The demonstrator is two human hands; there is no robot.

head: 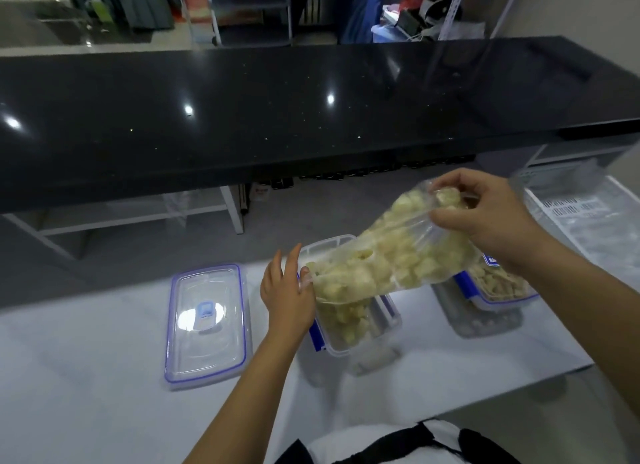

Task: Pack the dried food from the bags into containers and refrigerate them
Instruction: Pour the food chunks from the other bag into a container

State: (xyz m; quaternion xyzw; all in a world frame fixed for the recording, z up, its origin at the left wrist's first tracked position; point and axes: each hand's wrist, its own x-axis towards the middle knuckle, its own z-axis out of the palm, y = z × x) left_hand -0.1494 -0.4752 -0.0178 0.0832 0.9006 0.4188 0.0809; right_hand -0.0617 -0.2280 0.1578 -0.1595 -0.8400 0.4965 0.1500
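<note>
At centre bench: bag point(398, 255) tipped over open container point(349, 325).
Right hand point(485, 217): pinches bag's raised end at 2 o'clock.
Left hand point(287, 290): pinches bag mouth; keep it aimed low into container.

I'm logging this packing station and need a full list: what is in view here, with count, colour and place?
Plastic bag: one, clear, pale yellow dried food inside, tilted over the open container.
Open container: one, clear with blue clips, centre of the table, partly filled.
Second container: one, clear with blue, right, holds food.
Lid: one, clear with blue rim, left on the white table.
Black counter: one, behind.
Left hand: pinches the bag's lower end.
Right hand: grips the bag's upper end.
</note>
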